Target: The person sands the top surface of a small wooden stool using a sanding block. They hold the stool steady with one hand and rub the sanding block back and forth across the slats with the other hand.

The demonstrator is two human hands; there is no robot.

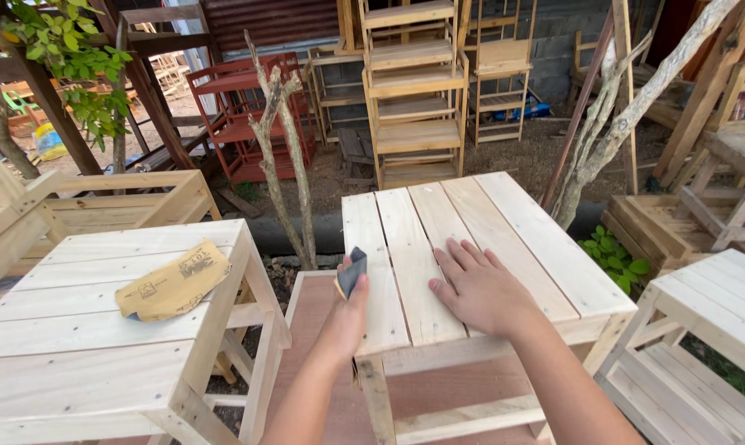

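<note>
Left hand (pixel 345 309) pinches folded sandpaper (pixel 352 270) at the slatted worktop's (pixel 504 222) left edge, frame centre; right hand (pixel 477 290) lies flat, grip empty. Best sanded along the grain, pressure even.

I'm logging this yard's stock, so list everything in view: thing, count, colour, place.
slatted table: one, pale bare wood, centre, under both hands
second table: one, pale wood, lower left
sandpaper sheet: one, tan, curled, lying on the second table
sanding piece: one, dark grey, folded, at the slatted table's left edge
third table: one, pale wood, lower right
tall shelf rack: one, pale wood, behind the slatted table; more like it beside it
red shelf rack: one, red, back left
bare branches: several, grey, upright, centre and right
leafy tree: one, green, top left
left hand: holds the sanding piece
right hand: flat, palm down on the slatted table
</note>
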